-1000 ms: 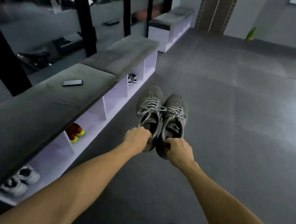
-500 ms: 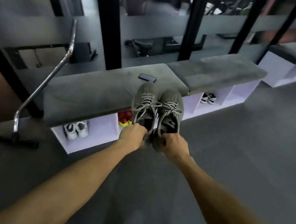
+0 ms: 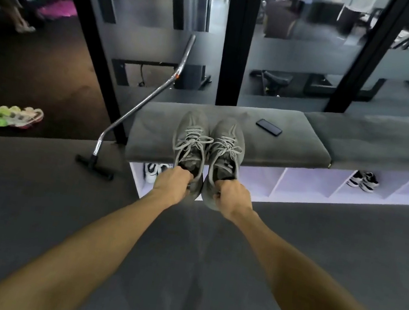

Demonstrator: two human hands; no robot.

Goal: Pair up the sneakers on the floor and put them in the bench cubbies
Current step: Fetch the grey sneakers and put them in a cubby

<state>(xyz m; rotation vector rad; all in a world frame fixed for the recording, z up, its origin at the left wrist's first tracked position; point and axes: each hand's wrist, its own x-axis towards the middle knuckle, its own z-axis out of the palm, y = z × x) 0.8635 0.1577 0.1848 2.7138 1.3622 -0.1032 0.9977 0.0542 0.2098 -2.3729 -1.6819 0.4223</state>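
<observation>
Sneakers: two grey ones are held up side by side in the air in front of the table (image 3: 227, 137), toes pointing away, their inner sides touching or nearly so. The left hand (image 3: 173, 186) has its grip closed round the heel collar of the left grey sneaker (image 3: 191, 142), and the right hand (image 3: 234, 197) has its grip closed the same way on the heel of the right grey sneaker (image 3: 226, 153). Both arms reach out straight over the grey floor (image 3: 31, 194).

Going from the left: a neon green and pink pair (image 3: 12, 117) lies on the darker floor near the left edge of the view, well apart from the table. A bent chrome bar (image 3: 148, 95) on a black foot stands just beside the table's left end. Under that end, in the leftmost cubby, a white and black pair (image 3: 153, 171) shows, partly hidden by the left hand. A black phone (image 3: 268, 127) lies on the cushion toward the back edge, to the right of the grey sneakers. Further right, another cubby (image 3: 370, 186) holds a dark and white pair (image 3: 364, 180). Glass panels in black frames stand behind the table.
</observation>
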